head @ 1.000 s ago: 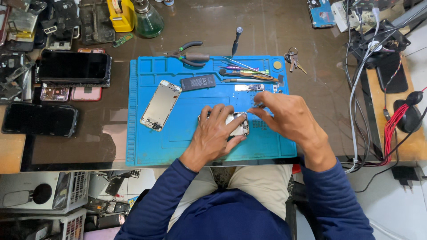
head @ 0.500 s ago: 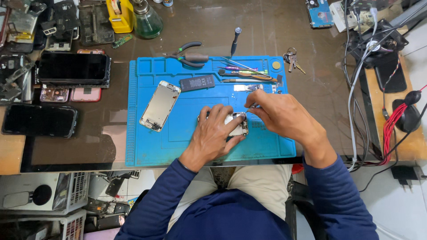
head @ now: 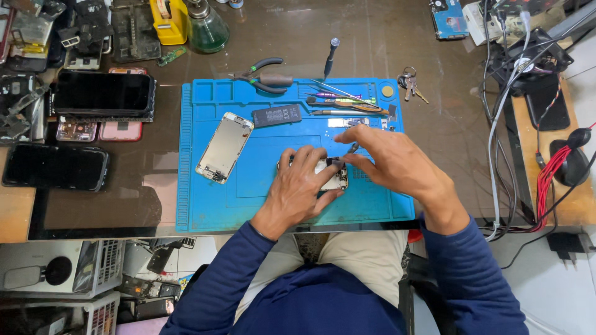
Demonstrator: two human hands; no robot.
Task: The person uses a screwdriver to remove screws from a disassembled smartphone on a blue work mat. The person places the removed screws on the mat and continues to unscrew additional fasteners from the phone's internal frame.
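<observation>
Phone body (head: pixel 332 175), mid-mat (head: pixel 205 205), opened: screen (head: pixel 225 146) and battery (head: pixel 277 115) already out and set aside; left hand (head: pixel 298 189) fingers clamp body, right hand (head: pixel 388 162) pinches tweezers (head: pixel 347 152) at its top edge; interior work unfinished.

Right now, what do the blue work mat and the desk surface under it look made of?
The blue work mat: probably silicone or soft rubber, matte, with moulded compartments and ridges along its edges. The desk surface: a dark, glossy top, possibly glass over wood, given the sheen and reflections; unsure.
</observation>
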